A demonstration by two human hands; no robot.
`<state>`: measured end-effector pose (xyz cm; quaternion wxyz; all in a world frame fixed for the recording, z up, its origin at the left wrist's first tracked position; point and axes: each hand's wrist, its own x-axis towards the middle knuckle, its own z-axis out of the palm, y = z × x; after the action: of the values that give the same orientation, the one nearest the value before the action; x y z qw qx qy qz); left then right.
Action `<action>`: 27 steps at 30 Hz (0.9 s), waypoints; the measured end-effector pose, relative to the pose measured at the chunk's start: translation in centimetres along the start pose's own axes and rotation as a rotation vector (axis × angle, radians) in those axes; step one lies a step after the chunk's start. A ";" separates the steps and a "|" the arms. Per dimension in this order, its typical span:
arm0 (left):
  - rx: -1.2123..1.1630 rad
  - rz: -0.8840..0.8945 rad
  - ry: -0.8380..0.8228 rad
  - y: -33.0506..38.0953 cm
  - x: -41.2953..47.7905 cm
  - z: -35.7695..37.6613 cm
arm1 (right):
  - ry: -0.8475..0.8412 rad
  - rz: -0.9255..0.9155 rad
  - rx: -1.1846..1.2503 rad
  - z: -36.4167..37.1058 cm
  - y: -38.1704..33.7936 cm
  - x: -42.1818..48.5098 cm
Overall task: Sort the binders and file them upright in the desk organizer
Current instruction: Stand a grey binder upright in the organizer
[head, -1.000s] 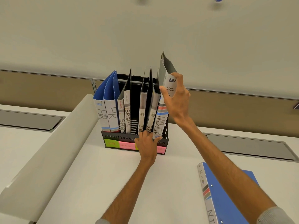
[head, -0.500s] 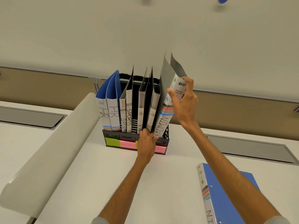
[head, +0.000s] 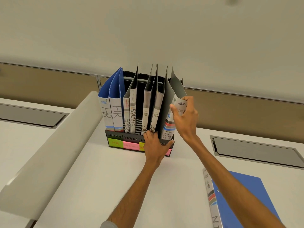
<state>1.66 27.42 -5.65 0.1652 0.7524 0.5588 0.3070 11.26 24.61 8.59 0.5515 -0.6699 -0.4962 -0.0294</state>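
— Seven binders stand in the desk organizer (head: 131, 139) at frame centre; which one is in hand?
— Rightmost grey ADMIN binder (head: 169, 102). Left hand (head: 156, 145) braces the organizer's front, fingers spread; right hand (head: 185, 116) pinches its spine top, probably seating it.
— Next?
— Likely the blue binder (head: 243, 199) lying lower right. Neighbouring FINANCE binders (head: 150, 111) crowd the slot.

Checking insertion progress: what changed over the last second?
The right hand pushed the grey ADMIN binder down into the rightmost slot of the organizer; it sits lower now, still gripped at the spine's top. The left hand stayed braced on the organizer's front. The other filed binders and the blue binder on the desk are unmoved.
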 end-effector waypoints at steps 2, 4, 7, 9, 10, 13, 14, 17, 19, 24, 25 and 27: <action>-0.012 -0.019 0.024 0.2 0.1 0.2 | 0.004 -0.041 -0.004 0.0 -0.5 0.5; -0.009 -0.049 0.038 0.5 0.2 0.4 | 0.019 -0.094 -0.032 0.1 -1.1 1.4; -0.004 -0.100 0.096 1.1 0.4 0.7 | 0.029 -0.170 -0.046 0.4 -2.3 2.7; -0.013 -0.113 0.122 1.5 0.4 0.9 | 0.013 -0.222 -0.081 0.6 -2.6 3.0; -0.013 -0.114 0.125 1.5 0.5 1.0 | 0.005 -0.239 -0.097 0.7 -2.6 3.1; 0.005 -0.115 0.125 1.4 0.5 1.4 | -0.002 -0.265 -0.103 1.0 -2.4 3.3; 0.005 -0.117 0.123 1.4 0.5 1.5 | -0.011 -0.263 -0.119 1.1 -2.4 3.4; -0.006 -0.130 0.116 1.6 0.4 1.7 | -0.050 -0.226 -0.172 1.6 -2.3 3.9; 0.000 -0.121 0.120 1.6 0.4 1.7 | -0.067 -0.185 -0.158 1.7 -2.2 4.1; 0.022 -0.086 0.093 0.9 0.4 1.5 | -0.144 -0.154 -0.140 1.9 -2.8 3.4; 0.025 -0.092 0.086 0.9 0.4 1.4 | -0.178 -0.136 -0.153 1.8 -2.9 3.5; 0.017 -0.097 0.081 1.0 0.4 1.4 | -0.239 -0.100 -0.182 1.4 -3.2 3.7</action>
<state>3.42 27.55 -6.02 0.1509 0.7128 0.6034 0.3240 10.22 27.71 12.46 0.4233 -0.6903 -0.5864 -0.0219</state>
